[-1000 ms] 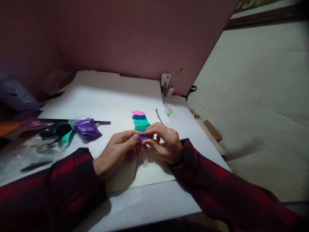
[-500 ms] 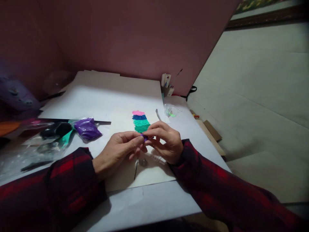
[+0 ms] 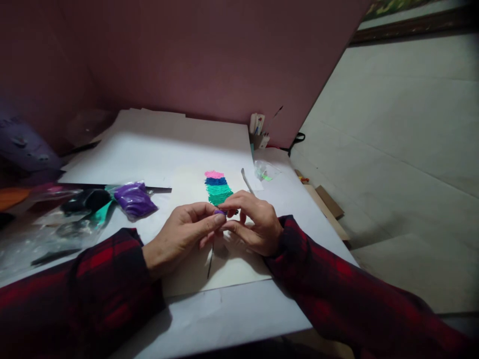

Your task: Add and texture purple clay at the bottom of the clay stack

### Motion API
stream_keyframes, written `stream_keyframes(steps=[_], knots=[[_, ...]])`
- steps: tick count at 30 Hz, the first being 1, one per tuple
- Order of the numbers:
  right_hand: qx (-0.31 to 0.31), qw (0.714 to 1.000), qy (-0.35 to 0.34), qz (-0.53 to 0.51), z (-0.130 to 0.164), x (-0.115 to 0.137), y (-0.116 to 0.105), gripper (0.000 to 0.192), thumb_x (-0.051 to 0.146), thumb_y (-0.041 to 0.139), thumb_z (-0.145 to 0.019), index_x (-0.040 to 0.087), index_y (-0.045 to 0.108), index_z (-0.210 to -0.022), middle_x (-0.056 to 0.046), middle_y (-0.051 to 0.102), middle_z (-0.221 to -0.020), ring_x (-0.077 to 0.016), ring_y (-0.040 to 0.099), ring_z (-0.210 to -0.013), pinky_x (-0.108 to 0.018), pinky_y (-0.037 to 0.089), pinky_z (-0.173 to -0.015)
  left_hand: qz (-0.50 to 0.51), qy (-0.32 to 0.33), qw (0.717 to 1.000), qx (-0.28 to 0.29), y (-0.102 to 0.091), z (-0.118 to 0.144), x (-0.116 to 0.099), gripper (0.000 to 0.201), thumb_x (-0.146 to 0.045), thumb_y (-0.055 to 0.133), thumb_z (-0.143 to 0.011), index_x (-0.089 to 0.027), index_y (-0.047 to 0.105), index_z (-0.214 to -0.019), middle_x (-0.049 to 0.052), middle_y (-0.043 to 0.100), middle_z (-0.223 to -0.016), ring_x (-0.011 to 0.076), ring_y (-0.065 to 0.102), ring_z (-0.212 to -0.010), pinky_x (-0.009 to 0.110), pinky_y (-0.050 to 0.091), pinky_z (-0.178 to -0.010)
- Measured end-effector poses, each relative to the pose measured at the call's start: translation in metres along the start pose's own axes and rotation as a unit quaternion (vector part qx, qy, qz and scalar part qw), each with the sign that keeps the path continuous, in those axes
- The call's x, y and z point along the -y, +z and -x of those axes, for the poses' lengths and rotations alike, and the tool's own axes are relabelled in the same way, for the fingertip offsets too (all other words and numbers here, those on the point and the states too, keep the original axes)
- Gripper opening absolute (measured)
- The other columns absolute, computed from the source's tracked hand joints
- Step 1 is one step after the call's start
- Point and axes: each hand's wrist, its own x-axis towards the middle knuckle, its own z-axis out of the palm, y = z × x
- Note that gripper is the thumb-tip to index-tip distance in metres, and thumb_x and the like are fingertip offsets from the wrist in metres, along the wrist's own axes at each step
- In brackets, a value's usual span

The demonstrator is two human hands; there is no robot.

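A small lump of purple modelling clay (image 3: 219, 212) is pinched in the thumb and fingers of my left hand (image 3: 183, 232). My right hand (image 3: 258, 222) closes on the lump from the other side, its fingertips partly hiding it. Just beyond my fingers, textured clay bands (image 3: 219, 193) in pink, dark blue and teal-green lie on a cream-white sheet (image 3: 190, 279). Below my hands a thin dark stick-like tool (image 3: 210, 264) rests on that sheet, its upper end hidden by my fingers. A grey blade-like tool (image 3: 245, 178) lies beyond my right hand.
A bag of purple clay (image 3: 134, 200) lies left of my hands, near clear plastic wrappers (image 3: 71, 229). Large white sheets (image 3: 160, 144) cover the back. A pen holder (image 3: 258, 134) and a small clear bag (image 3: 265, 170) stand at the back right, near the table's right edge.
The fingertips of my right hand have shifted slightly left and down around the purple clay. Less of the lump shows between my hands. The things on the table have stayed in place.
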Motion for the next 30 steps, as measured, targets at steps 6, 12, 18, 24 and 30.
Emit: stream_keyframes(steps=[6, 12, 18, 24, 30], knots=[[0.026, 1.000, -0.004, 0.008, 0.0014, -0.0009, -0.0010, 0.022, 0.028, 0.061, -0.087, 0.014, 0.060, -0.104, -0.008, 0.063, -0.089, -0.0147, 0.059, -0.077, -0.029, 0.056, -0.063, -0.026, 0.006, 1.000, -0.003, -0.0013, -0.0003, -0.0002, 0.025, -0.037, 0.066, -0.081, -0.015, 0.061, -0.069, -0.003, 0.050, -0.052, 0.0075, 0.041, -0.049, 0.018, 0.030, -0.049], [0.000, 1.000, -0.007, 0.011, 0.0011, -0.0011, -0.0004, 0.018, 0.022, 0.062, -0.086, 0.014, 0.061, -0.103, -0.008, 0.064, -0.088, -0.0148, 0.059, -0.075, -0.030, 0.057, -0.062, 0.029, -0.009, 1.000, -0.001, -0.0033, -0.0032, 0.0038, 0.025, -0.039, 0.069, -0.079, -0.015, 0.063, -0.076, -0.002, 0.057, -0.064, 0.0066, 0.045, -0.052, 0.018, 0.033, -0.050], [-0.029, 1.000, 0.001, 0.002, 0.0015, -0.0007, -0.0004, 0.015, 0.013, 0.061, -0.083, 0.016, 0.062, -0.099, -0.008, 0.063, -0.093, -0.0145, 0.060, -0.078, -0.031, 0.058, -0.065, 0.017, 0.008, 1.000, 0.012, -0.0056, -0.0035, 0.0052, 0.043, -0.051, 0.053, -0.088, -0.013, 0.063, -0.071, 0.003, 0.058, -0.066, 0.0093, 0.047, -0.054, 0.021, 0.036, -0.052], [-0.021, 1.000, 0.004, 0.004, 0.0013, 0.0001, 0.0001, 0.017, 0.010, 0.059, -0.083, 0.014, 0.062, -0.099, -0.008, 0.063, -0.092, -0.0132, 0.059, -0.076, -0.029, 0.057, -0.064, 0.023, 0.013, 0.999, 0.018, -0.0038, -0.0024, 0.0018, 0.029, -0.040, 0.064, -0.084, -0.014, 0.062, -0.072, -0.001, 0.056, -0.062, 0.0068, 0.045, -0.051, 0.019, 0.034, -0.050], [-0.020, 1.000, 0.007, 0.010, 0.0009, -0.0003, 0.0005, 0.014, 0.010, 0.059, -0.083, 0.013, 0.062, -0.096, -0.008, 0.063, -0.090, -0.0144, 0.059, -0.077, -0.029, 0.057, -0.063, 0.037, 0.009, 0.999, 0.024, -0.0043, -0.0024, 0.0014, 0.023, -0.035, 0.071, -0.079, -0.013, 0.064, -0.084, -0.001, 0.060, -0.066, 0.0055, 0.047, -0.048, 0.018, 0.036, -0.049]])
